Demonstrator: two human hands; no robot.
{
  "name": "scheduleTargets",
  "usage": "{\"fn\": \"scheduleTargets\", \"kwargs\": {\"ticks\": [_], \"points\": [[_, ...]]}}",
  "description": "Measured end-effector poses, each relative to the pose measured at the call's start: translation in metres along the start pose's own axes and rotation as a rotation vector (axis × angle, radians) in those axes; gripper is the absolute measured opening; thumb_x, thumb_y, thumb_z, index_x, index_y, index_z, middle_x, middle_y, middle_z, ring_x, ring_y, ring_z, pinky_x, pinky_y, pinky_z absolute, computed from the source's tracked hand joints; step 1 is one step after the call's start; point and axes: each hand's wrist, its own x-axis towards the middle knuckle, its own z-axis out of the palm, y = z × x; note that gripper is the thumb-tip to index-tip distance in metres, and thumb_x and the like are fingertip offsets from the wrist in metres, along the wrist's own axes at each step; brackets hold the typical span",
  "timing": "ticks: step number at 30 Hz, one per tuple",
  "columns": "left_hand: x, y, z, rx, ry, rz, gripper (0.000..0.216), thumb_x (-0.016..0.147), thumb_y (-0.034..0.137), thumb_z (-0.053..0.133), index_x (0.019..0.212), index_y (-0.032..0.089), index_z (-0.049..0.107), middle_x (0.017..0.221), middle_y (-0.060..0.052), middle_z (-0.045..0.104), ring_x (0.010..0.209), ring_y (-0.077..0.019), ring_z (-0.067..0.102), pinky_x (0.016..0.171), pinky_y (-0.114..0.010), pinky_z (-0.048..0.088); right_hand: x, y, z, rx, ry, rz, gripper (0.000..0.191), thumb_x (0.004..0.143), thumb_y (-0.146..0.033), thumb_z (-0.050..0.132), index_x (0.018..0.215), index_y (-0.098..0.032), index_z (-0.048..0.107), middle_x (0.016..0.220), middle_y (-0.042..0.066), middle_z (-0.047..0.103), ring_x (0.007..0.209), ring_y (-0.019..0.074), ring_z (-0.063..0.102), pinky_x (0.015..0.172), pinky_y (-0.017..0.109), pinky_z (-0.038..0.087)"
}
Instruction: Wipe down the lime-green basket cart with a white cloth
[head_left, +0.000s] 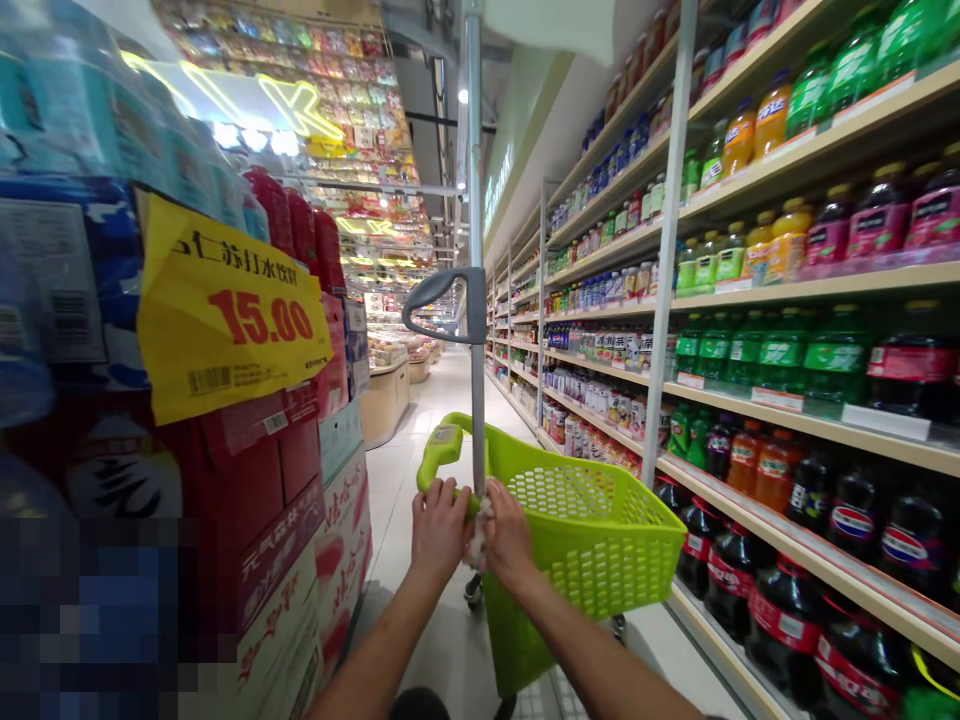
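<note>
A bright green shopping cart (600, 590) with perforated sides stands just ahead of me. My left hand (441, 522) is closed, its fingers curled over the cart's near rim below a green handle (439, 455). Right beside it, my right hand (511, 530) is closed on a pale crumpled cloth (480, 535), pressed against the rim at the foot of a metal pole (477, 410). The fingertips of both hands almost meet there, and part of the cloth is hidden by them. Higher on the pole sits a grey hooked grip (446, 308), with neither hand on it.
On the right, long shelves (780, 395) hold rows of bottled drinks. Stacked drink cartons (270, 500) rise close on the left, with a yellow price sign (232, 310) reading 15.00. A pale tiled aisle (442, 400) runs ahead, past low display counters (386, 400).
</note>
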Motion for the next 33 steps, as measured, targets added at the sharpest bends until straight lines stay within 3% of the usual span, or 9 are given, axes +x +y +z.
{"fn": "scheduleTargets", "kwargs": {"ticks": [6,10,13,15,18,21,24,29,33], "points": [[0.011,0.001,0.000,-0.146,0.027,-0.007,0.035,0.073,0.038,0.055,0.104,0.021,0.052,0.116,-0.010,0.053,0.112,-0.0262,0.043,0.099,-0.048,0.023,0.015,0.060,-0.062,-0.222,0.056,-0.046,0.042,0.077,-0.008,0.034,0.112,-0.019,0.055,0.111,0.009,0.060,0.106,0.0221,0.052,0.088,0.041,0.041],[0.015,0.015,0.003,-0.180,-0.004,-0.009,0.033,0.073,0.039,0.055,0.102,0.022,0.052,0.117,-0.009,0.053,0.114,-0.0262,0.043,0.101,-0.049,0.021,0.090,0.023,-0.131,-0.265,0.394,-0.208,0.042,0.086,-0.016,0.030,0.125,-0.016,0.043,0.132,0.009,0.042,0.123,0.0193,0.035,0.099,0.037,0.032],[0.015,0.031,0.003,-0.209,-0.017,0.015,0.033,0.073,0.035,0.054,0.104,0.022,0.051,0.119,-0.009,0.053,0.117,-0.0265,0.041,0.101,-0.052,0.020,0.140,-0.008,-0.160,-0.399,0.427,-0.412,0.044,0.085,-0.017,0.036,0.129,-0.018,0.038,0.140,0.007,0.031,0.129,0.0204,0.022,0.104,0.042,0.021],[0.015,0.040,0.003,-0.238,-0.024,0.031,0.033,0.074,0.032,0.054,0.106,0.022,0.050,0.122,-0.009,0.051,0.119,-0.0265,0.039,0.102,-0.053,0.019,0.145,-0.006,-0.161,-0.522,0.301,-0.536,0.047,0.083,-0.014,0.040,0.130,-0.018,0.036,0.140,0.007,0.031,0.131,0.0229,0.016,0.104,0.047,0.017],[0.016,0.048,0.004,-0.277,-0.026,0.034,0.034,0.074,0.028,0.053,0.107,0.021,0.050,0.122,-0.009,0.052,0.121,-0.0268,0.037,0.102,-0.054,0.019,0.110,0.025,-0.142,-0.645,0.085,-0.679,0.053,0.080,-0.011,0.043,0.132,-0.016,0.033,0.140,0.010,0.030,0.132,0.0252,0.010,0.102,0.051,0.018],[0.017,0.053,0.005,-0.297,-0.032,0.026,0.036,0.072,0.027,0.054,0.107,0.020,0.050,0.122,-0.010,0.052,0.121,-0.0273,0.038,0.102,-0.054,0.019,0.066,0.061,-0.120,-0.627,0.013,-0.807,0.048,0.082,-0.014,0.043,0.130,-0.017,0.036,0.137,0.010,0.036,0.131,0.0228,0.019,0.102,0.049,0.021],[0.018,0.054,0.005,-0.311,-0.030,0.014,0.037,0.071,0.026,0.055,0.107,0.021,0.050,0.122,-0.010,0.052,0.121,-0.0273,0.038,0.102,-0.054,0.019,0.058,0.073,-0.115,-0.607,-0.053,-0.870,0.040,0.084,-0.018,0.043,0.124,-0.020,0.045,0.130,0.008,0.046,0.127,0.0213,0.028,0.103,0.049,0.021],[0.015,0.054,0.006,-0.318,-0.043,-0.027,0.039,0.071,0.024,0.053,0.110,0.020,0.049,0.125,-0.010,0.050,0.124,-0.0269,0.034,0.102,-0.052,0.021,0.087,0.054,-0.124,-0.615,0.040,-0.759,0.040,0.082,-0.023,0.047,0.122,-0.017,0.047,0.134,0.011,0.040,0.130,0.0272,0.019,0.103,0.057,0.011],[0.013,0.054,0.008,-0.319,-0.030,-0.032,0.039,0.071,0.024,0.052,0.110,0.021,0.048,0.126,-0.010,0.049,0.125,-0.0267,0.033,0.102,-0.050,0.022,0.059,0.062,-0.108,-0.568,0.084,-0.799,0.042,0.083,-0.021,0.045,0.124,-0.016,0.044,0.131,0.011,0.043,0.129,0.0250,0.022,0.103,0.054,0.016]]}}
